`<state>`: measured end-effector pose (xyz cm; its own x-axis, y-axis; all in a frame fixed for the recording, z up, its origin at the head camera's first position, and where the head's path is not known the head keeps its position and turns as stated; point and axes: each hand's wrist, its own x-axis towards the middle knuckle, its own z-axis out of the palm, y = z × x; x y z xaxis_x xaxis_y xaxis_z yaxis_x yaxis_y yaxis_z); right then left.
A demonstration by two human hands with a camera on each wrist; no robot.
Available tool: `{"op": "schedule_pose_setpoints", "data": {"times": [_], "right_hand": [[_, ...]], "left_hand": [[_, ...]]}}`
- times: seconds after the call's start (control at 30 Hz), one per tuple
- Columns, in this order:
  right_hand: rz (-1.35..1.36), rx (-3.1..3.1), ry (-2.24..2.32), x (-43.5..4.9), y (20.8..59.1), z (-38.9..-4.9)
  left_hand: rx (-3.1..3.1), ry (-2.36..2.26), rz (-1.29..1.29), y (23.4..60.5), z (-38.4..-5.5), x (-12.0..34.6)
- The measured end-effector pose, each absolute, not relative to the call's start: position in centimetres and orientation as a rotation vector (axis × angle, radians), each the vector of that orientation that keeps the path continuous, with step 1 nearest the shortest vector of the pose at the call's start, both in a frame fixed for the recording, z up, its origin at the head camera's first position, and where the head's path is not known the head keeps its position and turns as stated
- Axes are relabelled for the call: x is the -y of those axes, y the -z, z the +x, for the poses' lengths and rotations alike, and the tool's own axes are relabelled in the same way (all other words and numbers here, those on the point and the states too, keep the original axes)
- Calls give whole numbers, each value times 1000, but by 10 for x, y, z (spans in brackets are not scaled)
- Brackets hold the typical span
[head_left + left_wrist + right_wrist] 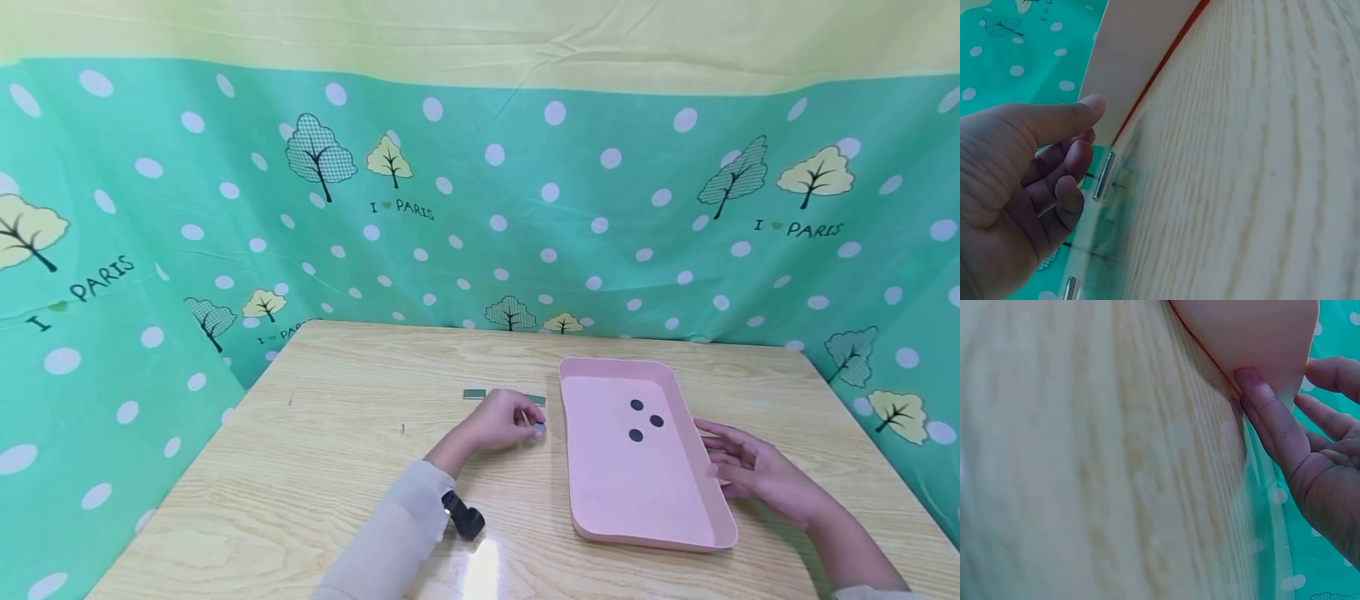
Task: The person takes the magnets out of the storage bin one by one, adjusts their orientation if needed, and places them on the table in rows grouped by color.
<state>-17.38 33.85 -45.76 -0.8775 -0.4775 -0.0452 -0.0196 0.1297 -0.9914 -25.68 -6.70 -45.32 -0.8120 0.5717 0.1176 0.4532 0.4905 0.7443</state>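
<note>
My left hand (504, 421) is over the table, left of the pink tray (633, 492). Its thumb and index finger pinch a small bluish-grey disc (540, 427); in the left wrist view the disc is hidden behind the thumb. Beyond this hand lie two flat rectangular metal pieces, the left piece (474, 393) in full view and the right piece (536, 400) partly covered by the fingers. Three dark round discs (636, 435) lie inside the tray. Against the tray's right outer wall rests my right hand (757, 468), with fingers spread and fingertips touching it.
Wood-grain table (322, 467) lies under everything. Green dotted curtain (480, 200) hangs behind it and at both sides. A black strap with a wrist camera (467, 518) is on the left sleeve. A tiny mark or object (402, 428) is left of the left hand.
</note>
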Motion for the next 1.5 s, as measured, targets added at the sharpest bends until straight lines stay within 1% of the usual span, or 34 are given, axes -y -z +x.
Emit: {"op": "schedule_pose_setpoints", "data": {"times": [0.27,0.5,0.8,1.2,1.37,1.5], "right_hand": [[-448,-2075,1785,-339,457,-174],[-457,-2064,1789,-339,457,-175],[-434,-2062,1785,-339,455,-175],[-448,-2076,1784,-338,456,-176],[-478,-2060,1788,-339,456,-176],[-447,-2075,1783,-339,456,-176]], "left_hand": [[-2603,-1123,905,461,-259,62],[-2650,-1031,967,464,-260,59],[-2667,-990,946,465,-261,60],[-2603,-1231,852,465,-260,61],[-2571,-1330,811,459,-258,58],[-2523,-1408,766,453,-255,54]]}}
